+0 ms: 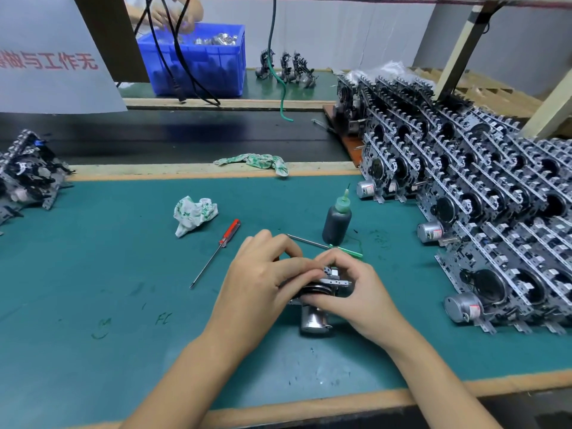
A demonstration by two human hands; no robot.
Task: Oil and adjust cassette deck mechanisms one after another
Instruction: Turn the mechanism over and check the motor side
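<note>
A cassette deck mechanism (322,289) with a silver motor at its near end rests on the green mat (123,305) in front of me. My left hand (263,280) grips its left side with curled fingers. My right hand (349,289) grips its right side, fingertips on the top metal bracket. A dark oil bottle (336,219) with a green nozzle stands just behind the hands. A green-handled thin tool (322,245) lies beside the bottle. To the left lies a red-handled screwdriver (221,247).
A large stack of deck mechanisms (483,193) fills the right side of the mat. Another pile of mechanisms (28,178) sits at the far left. A crumpled rag (193,213) and a second cloth (257,161) lie behind. Beyond a black conveyor belt (185,134), another person's hands reach into a blue bin (198,63).
</note>
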